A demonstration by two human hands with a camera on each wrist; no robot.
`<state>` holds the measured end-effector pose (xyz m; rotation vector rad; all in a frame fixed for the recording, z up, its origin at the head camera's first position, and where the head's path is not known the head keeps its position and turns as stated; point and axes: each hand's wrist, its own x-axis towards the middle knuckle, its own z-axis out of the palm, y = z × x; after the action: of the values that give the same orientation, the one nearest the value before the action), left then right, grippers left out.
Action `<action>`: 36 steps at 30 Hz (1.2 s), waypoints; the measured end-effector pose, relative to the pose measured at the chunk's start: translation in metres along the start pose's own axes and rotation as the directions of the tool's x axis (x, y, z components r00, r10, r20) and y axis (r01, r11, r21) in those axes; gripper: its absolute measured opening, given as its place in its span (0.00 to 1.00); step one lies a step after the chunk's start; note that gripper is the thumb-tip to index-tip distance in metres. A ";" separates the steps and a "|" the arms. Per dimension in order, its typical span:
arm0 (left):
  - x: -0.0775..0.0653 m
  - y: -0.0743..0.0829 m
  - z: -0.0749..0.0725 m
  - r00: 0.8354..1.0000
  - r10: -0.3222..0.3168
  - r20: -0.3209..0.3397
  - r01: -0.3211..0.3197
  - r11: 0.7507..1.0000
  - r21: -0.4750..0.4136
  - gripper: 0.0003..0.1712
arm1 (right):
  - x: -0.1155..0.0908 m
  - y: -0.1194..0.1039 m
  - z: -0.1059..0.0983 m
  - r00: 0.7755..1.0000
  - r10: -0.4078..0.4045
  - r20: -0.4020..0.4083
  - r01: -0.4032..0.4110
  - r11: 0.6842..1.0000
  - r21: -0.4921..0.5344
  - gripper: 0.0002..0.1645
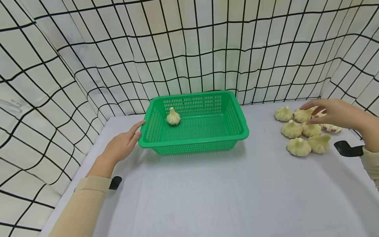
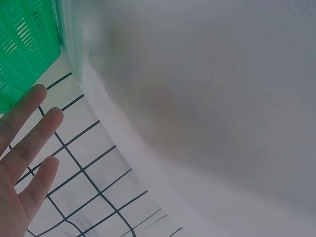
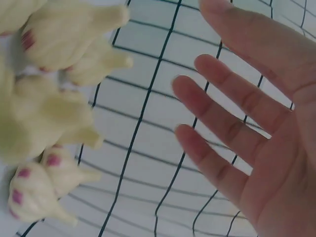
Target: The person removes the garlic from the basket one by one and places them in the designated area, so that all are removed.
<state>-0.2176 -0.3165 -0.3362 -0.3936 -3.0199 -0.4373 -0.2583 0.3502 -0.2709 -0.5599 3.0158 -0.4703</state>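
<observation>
A green plastic basket [image 1: 193, 143] stands at the middle back of the table, with one garlic bulb [image 1: 173, 118] inside near its left wall. My left hand [image 1: 120, 144] is at the basket's left rim, its fingertips right at the edge and its fingers extended. On the right, several garlic bulbs [image 1: 291, 129] lie grouped on the table, some with purple marks. My right hand [image 1: 340, 113] hovers over the back of that group. In the right wrist view its fingers [image 3: 217, 108] are spread and hold nothing, with the bulbs [image 3: 47, 118] to one side.
White table [image 1: 189, 194] spreads out in front of the basket. Black wire grid panels [image 1: 207, 49] backed with white sheeting rise along the back and both sides. A dark strap piece [image 1: 348, 148] sits at my right wrist.
</observation>
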 end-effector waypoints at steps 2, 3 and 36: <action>0.000 0.000 0.000 1.000 0.002 0.001 -0.002 1.000 0.000 0.34 | 0.007 -0.008 -0.001 0.999 -0.023 -0.029 0.023 1.000 0.010 0.28; 0.000 0.000 -0.001 1.000 0.002 0.001 -0.002 1.000 0.000 0.34 | 0.010 -0.013 -0.001 0.999 -0.030 -0.042 0.031 0.999 0.021 0.26; -0.001 0.001 -0.004 1.000 0.011 -0.001 -0.011 1.000 0.029 0.33 | 0.144 -0.155 0.021 0.930 -0.302 -0.211 0.340 0.924 0.175 0.14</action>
<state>-0.2157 -0.3168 -0.3326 -0.4077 -3.0177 -0.3921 -0.3378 0.1551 -0.2414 -1.0573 2.9876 -0.8896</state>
